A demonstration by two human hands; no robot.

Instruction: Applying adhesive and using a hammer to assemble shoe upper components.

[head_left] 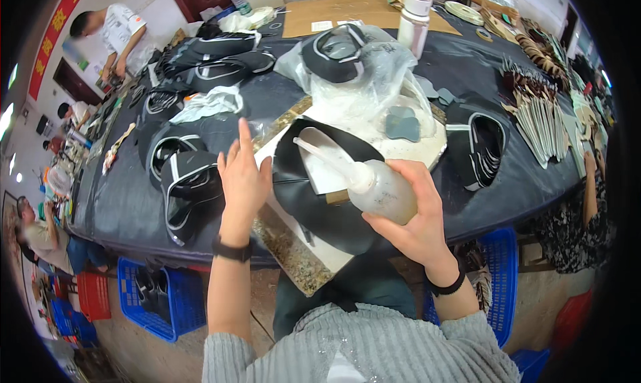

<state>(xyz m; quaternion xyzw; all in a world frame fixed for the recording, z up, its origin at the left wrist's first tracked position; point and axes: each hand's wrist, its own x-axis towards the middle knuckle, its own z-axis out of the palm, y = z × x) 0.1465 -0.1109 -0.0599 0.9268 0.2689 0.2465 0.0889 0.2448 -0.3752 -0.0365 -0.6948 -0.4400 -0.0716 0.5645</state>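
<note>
My right hand (422, 219) is wrapped round a translucent squeeze bottle (390, 199), tilted so that its long thin spout points up and left. Under the spout, a flat curved black piece (320, 216), like a shoe upper, lies over a pale board (327, 253) with speckled edges. My left hand (244, 183) is raised beside the black piece's left side, fingers stretched and apart, holding nothing. A grey rounded patch (402, 124) rests on the board's far right part.
Black shoe uppers with pale trim (193, 176) pile up at left; another stack (475, 153) is at right. Clear plastic (380, 69) and a white bottle (414, 26) stand farther back. Blue baskets (163, 299) sit below the table edge. Several people work around the room.
</note>
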